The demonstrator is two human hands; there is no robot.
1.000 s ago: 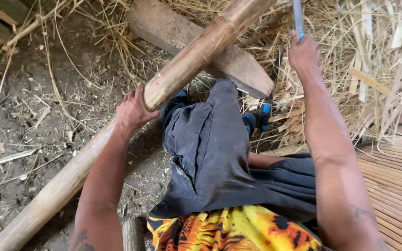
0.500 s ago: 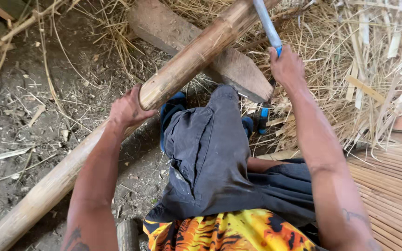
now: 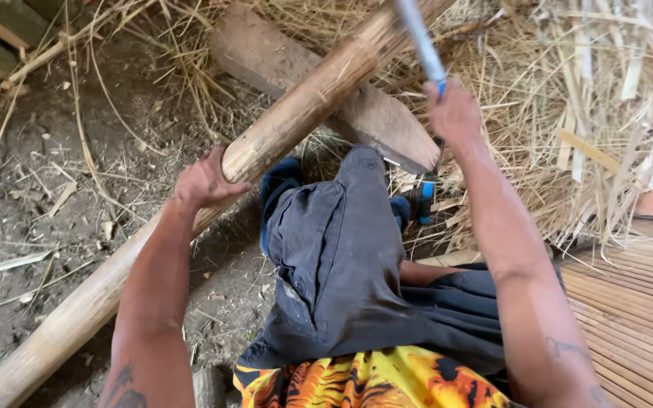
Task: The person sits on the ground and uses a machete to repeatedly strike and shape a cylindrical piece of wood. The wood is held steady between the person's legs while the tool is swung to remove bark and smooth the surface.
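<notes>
A long thick bamboo pole (image 3: 281, 132) slants from the lower left to the top middle. My left hand (image 3: 204, 181) grips it near its middle, on the left side of my raised knee. My right hand (image 3: 453, 113) is closed around the blue handle of a long blade (image 3: 419, 39), whose flat metal points up and to the left, close to the pole's upper end. The blade's tip runs out of the top of the view.
A flat wooden block (image 3: 319, 87) lies under the pole. Dry straw and bamboo strips (image 3: 568, 98) pile up at the right. A slatted bamboo floor (image 3: 636, 310) sits at the lower right. Bare dirt (image 3: 54, 189) covers the left.
My right hand has swung the blade down and leftward toward the pole. My left hand has kept its hold on the pole.
</notes>
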